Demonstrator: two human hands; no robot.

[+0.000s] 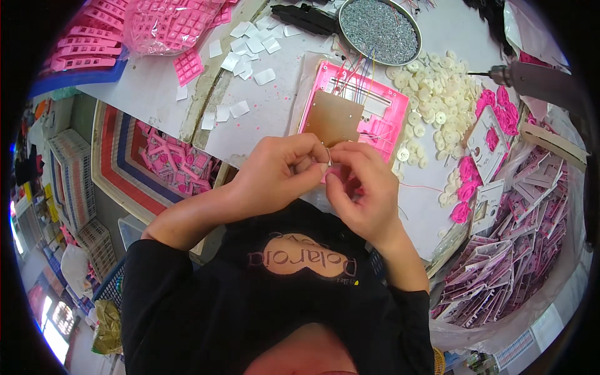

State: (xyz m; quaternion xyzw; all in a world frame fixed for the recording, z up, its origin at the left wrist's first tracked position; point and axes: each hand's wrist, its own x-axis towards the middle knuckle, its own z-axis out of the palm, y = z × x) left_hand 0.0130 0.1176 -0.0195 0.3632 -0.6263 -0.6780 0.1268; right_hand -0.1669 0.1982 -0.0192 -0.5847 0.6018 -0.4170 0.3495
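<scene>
My left hand [281,167] and my right hand [367,187] meet in front of my chest, both closed in a pinch. Between their fingertips is a thin pale wire [329,157]; its ends are hidden by the fingers. A fine red wire [420,186] runs out to the right from behind my right hand. Just beyond my hands lies a pink plastic housing [395,103], tilted on the bench. A brown board [334,115] covers part of it, and several coloured wires [357,78] rise from its far side. My fingers overlap the housing's near edge.
A round dish of screws [379,31] stands behind the housing. White plastic discs [440,103] are heaped to its right, near a power screwdriver [519,78]. White square pads [253,45] lie far left, beside bagged pink keypads [169,25]. Pink-white panels [506,250] fill a bag at right.
</scene>
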